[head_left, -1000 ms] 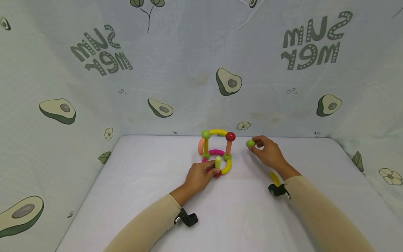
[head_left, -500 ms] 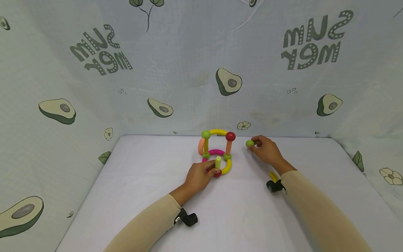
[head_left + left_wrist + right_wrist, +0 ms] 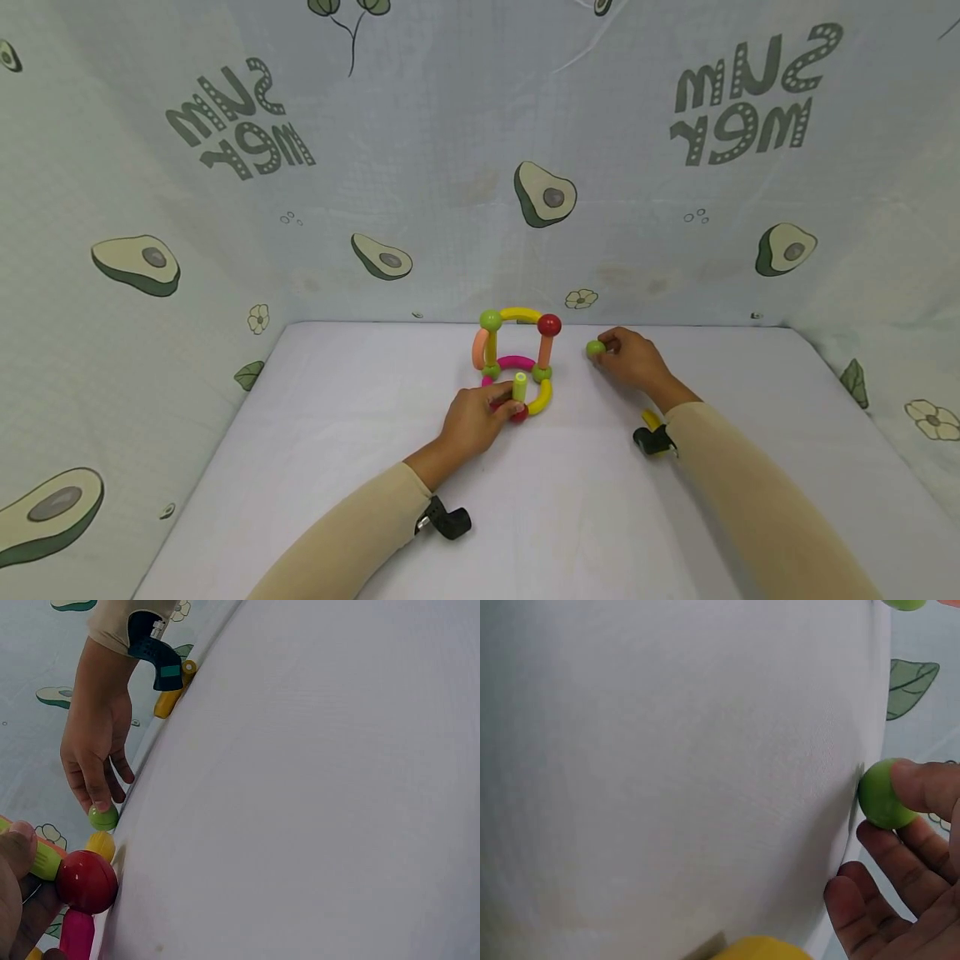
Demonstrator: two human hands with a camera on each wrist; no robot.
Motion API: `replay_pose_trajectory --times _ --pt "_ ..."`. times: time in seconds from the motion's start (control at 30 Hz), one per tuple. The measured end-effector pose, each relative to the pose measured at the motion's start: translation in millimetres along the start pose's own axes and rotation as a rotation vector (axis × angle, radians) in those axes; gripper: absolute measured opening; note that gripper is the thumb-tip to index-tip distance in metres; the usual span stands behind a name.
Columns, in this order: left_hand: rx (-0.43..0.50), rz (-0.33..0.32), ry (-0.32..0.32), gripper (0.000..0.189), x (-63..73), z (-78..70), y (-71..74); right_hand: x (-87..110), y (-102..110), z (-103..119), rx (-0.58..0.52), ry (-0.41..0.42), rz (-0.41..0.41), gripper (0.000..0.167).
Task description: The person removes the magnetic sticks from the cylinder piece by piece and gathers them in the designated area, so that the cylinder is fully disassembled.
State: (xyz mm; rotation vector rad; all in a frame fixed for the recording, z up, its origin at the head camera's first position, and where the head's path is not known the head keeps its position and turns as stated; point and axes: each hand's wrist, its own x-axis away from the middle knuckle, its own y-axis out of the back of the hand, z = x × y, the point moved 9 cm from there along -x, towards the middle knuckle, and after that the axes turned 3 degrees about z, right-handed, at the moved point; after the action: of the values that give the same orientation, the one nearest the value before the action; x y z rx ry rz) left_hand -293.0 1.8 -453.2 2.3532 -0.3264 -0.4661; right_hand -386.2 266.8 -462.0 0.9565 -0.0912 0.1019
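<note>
My left hand (image 3: 472, 421) pinches a short lime-green stick (image 3: 520, 386) that stands upright on a red ball (image 3: 87, 882). That ball is the front corner of a frame built from balls and rods. A magenta curved rod (image 3: 516, 362) and a yellow curved rod (image 3: 542, 397) form part of its base. A taller side rises behind, with a green ball (image 3: 491, 321) and another red ball (image 3: 549, 325) on top. To the right of the frame, my right hand (image 3: 633, 360) pinches a loose green ball (image 3: 881, 796) between thumb and fingertips, close over the table.
A loose yellow curved rod (image 3: 651, 419) lies on the white table (image 3: 525, 517) beside my right wrist, partly hidden by the black wrist camera (image 3: 652, 440). A printed cloth (image 3: 450, 167) hangs right behind the table's back edge, close to the frame.
My right hand has lowered slightly with the green ball, and its forearm has shifted a little to the left. The left hand and the frame have stayed in place.
</note>
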Motion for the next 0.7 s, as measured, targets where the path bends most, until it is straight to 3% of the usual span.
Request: replay_pose_trajectory --times 0.4,0.7 --pt "0.007 0.014 0.012 0.042 0.4 -1.6 -0.3 7.0 1 0 -0.040 -0.040 -0.007 0.056" --pt "-0.002 0.011 0.012 0.042 0.0 0.2 -1.3 29.5 16 29 -0.060 0.073 -0.095 0.056"
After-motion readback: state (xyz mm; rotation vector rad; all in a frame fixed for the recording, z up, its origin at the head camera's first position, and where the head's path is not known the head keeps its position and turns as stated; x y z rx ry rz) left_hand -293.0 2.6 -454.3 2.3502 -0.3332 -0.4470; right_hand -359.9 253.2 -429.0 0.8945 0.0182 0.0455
